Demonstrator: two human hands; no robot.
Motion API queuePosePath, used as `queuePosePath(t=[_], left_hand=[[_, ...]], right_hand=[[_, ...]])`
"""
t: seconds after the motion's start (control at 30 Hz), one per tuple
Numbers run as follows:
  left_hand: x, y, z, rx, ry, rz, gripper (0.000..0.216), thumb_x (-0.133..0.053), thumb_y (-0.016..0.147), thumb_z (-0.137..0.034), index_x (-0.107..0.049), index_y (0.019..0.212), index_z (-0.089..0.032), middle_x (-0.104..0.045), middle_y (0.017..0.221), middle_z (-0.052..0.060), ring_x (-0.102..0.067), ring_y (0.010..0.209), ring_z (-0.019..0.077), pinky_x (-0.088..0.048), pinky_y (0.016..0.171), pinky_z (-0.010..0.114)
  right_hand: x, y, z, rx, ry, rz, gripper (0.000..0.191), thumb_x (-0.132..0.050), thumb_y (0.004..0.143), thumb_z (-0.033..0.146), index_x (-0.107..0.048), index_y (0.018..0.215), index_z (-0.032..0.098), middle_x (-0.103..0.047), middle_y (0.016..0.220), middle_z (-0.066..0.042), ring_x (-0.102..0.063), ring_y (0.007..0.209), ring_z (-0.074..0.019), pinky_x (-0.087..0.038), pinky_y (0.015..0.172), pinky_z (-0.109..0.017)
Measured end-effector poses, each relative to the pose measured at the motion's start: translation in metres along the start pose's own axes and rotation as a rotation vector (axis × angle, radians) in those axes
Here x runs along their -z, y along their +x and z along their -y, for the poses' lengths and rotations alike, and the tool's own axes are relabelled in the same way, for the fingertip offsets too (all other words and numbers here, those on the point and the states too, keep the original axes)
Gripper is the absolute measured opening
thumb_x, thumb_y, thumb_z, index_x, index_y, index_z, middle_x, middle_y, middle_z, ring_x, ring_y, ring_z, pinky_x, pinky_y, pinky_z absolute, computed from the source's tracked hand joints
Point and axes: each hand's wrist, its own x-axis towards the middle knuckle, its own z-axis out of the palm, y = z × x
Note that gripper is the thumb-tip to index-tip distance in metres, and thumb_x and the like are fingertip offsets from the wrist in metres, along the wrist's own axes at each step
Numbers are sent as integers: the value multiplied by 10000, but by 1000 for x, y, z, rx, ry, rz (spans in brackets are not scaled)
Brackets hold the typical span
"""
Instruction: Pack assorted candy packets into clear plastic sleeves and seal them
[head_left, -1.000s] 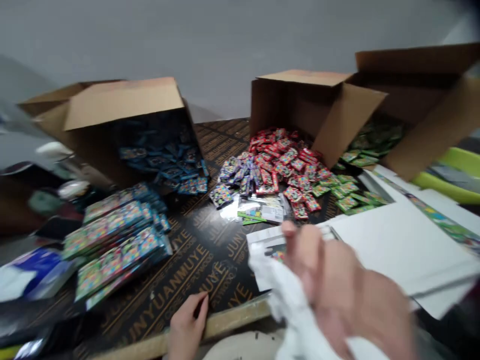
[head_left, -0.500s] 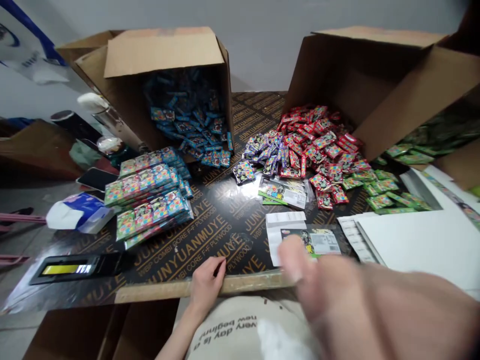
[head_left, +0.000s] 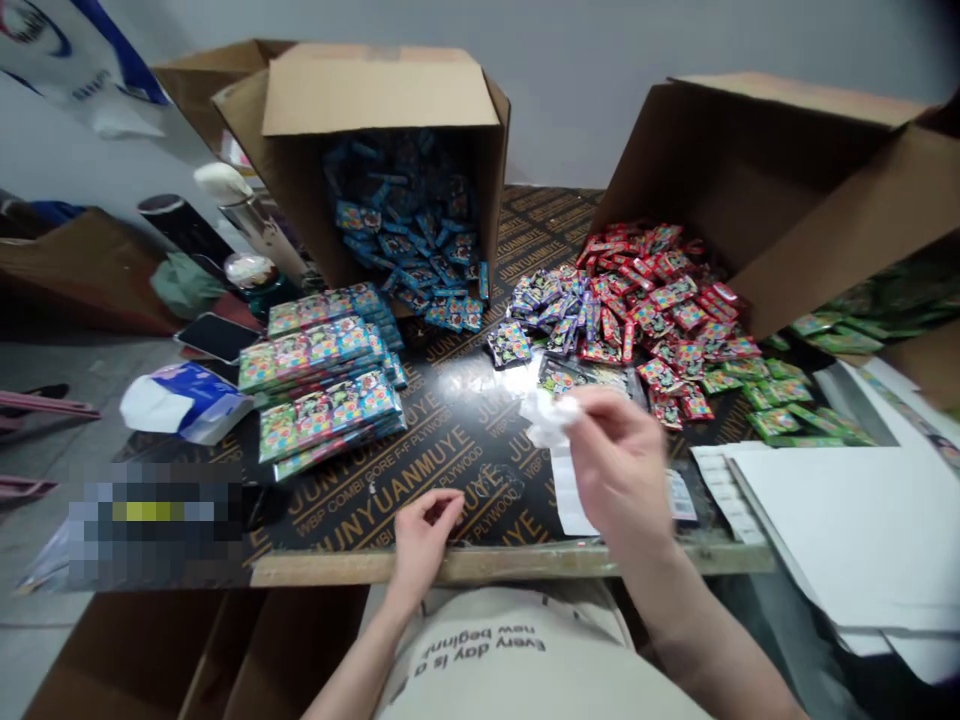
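Observation:
My right hand (head_left: 626, 465) is raised over the table, its thumb and fingers pinching a crumpled white tissue (head_left: 553, 410). Beneath it lie a white paper slip (head_left: 570, 500) and a printed flat packet (head_left: 681, 495), both partly covered by the hand. My left hand (head_left: 427, 535) rests at the table's front edge with fingers curled in, and nothing shows in them. Beyond the right hand are heaps of small purple candy packets (head_left: 551, 305), red packets (head_left: 675, 300) and green packets (head_left: 780, 390).
A cardboard box (head_left: 375, 90) of blue packets and another box (head_left: 795, 170) lie on their sides at the back. Stacked multicoloured packs (head_left: 330, 410), a phone (head_left: 210, 337) and a tissue pack (head_left: 191, 400) are on the left. White sheets (head_left: 817, 520) lie at right.
My right hand has moved forward and up from close to my body to above the paper slip, and the tissue now shows in its fingers. My left hand stays at the edge.

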Motion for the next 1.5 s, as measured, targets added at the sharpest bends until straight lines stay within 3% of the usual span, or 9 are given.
queuePosePath(t=[0.17,0.3,0.57,0.67,0.8,0.93,1.2,1.4,1.5], left_hand=[[4,20,-59,-41,-216,-2,208,-638,732,-317,-652,856,-151,-646,747,31,-581,653,144,-475,646,243],[-13,27,-82,-88,-211,104,226,-717,652,-281,-645,817,-144,-638,738,28,-566,657,138,-456,629,226],[-17,34,-78,93,-692,183,125,-696,673,-199,-615,742,-133,-593,689,-7,-507,584,75,-421,585,177],[-12,31,-77,106,-727,215,121,-692,668,-172,-617,754,-130,-582,685,-4,-505,582,74,-420,585,176],[-5,27,-76,89,-811,290,214,-620,708,-241,-618,899,-143,-609,865,54,-558,774,154,-466,673,247],[-2,29,-77,89,-633,309,359,-680,665,-277,-601,992,-152,-617,916,67,-562,817,180,-474,667,262],[-1,27,-77,128,-536,286,208,-738,624,-256,-627,732,-118,-585,618,-5,-500,513,82,-409,518,195],[4,19,-82,125,-550,283,170,-697,677,-268,-596,716,-138,-576,684,-6,-508,580,85,-418,559,190],[11,15,-96,73,-483,278,158,-706,670,-254,-607,716,-140,-570,649,-8,-501,584,86,-408,569,186]], right_hand=[[-9,5,-56,-278,106,-19,135,-701,674,280,-651,744,175,-605,674,2,-503,588,-104,-397,570,-241],[-7,-9,-60,-266,53,9,131,-695,683,288,-656,751,184,-618,701,0,-521,645,-122,-402,635,-252],[6,-7,-51,-231,37,-11,303,-566,788,409,-598,1037,240,-602,1059,-44,-514,998,-200,-391,838,-314],[7,-10,-54,-332,97,127,307,-569,783,410,-601,1022,221,-625,987,-52,-552,911,-199,-421,791,-318],[3,-16,-49,-199,-68,111,238,-635,738,311,-610,951,207,-637,901,-36,-562,814,-178,-425,776,-310],[2,-18,-38,-106,-240,109,258,-617,741,272,-600,991,209,-622,947,-47,-554,848,-194,-430,770,-317],[8,-18,-40,-220,93,29,313,-667,719,259,-554,1010,228,-583,685,24,-500,566,-103,-425,582,-235],[13,-18,-37,-35,-188,135,320,-624,755,328,-595,1062,242,-541,1142,-55,-517,963,-194,-417,790,-296],[13,-18,-27,-89,-261,254,234,-640,742,340,-652,947,227,-627,941,-42,-549,828,-184,-416,726,-295]])
